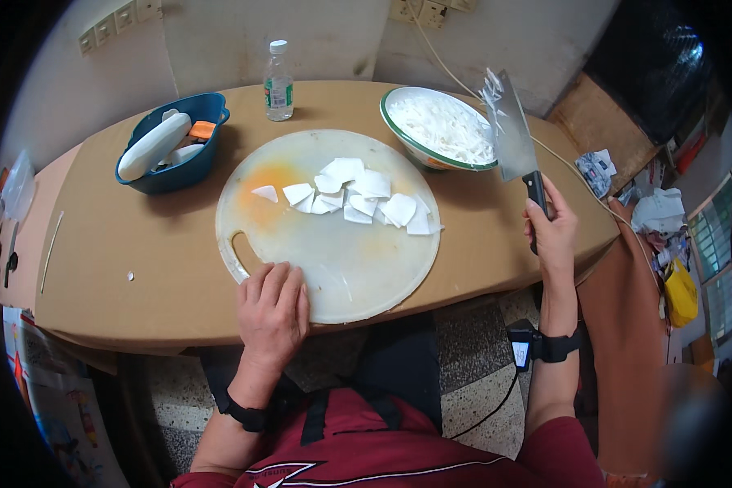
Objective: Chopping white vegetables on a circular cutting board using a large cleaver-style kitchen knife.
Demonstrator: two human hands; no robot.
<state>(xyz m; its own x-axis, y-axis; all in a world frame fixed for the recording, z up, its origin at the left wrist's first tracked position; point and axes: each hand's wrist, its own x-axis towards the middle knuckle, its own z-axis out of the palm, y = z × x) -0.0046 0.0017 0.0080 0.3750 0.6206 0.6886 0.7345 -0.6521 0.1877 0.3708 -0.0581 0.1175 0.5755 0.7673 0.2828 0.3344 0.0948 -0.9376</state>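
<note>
In my right hand [553,224] is a cleaver [511,134], its black handle in my closed fingers. The blade points up beside the right rim of a green-edged white bowl [394,124], with white shreds [491,85] stuck near its top. Finer white shreds [439,128] heap the bowl. My left hand [273,313] rests on the near left edge of a round, translucent cutting board [333,276], fingers side by side and no loose thing visible in them. Thin white slices [372,184], probably radish, lie in a loose group across the board, beside an orange stain.
A blue basin [175,172] at the left holds a long peeled white radish [153,148] and an orange piece [202,129]. A clear bottle [278,85] stands behind the board. A cable [561,159] runs along the table's right side. Bags [659,211] hang beyond the table.
</note>
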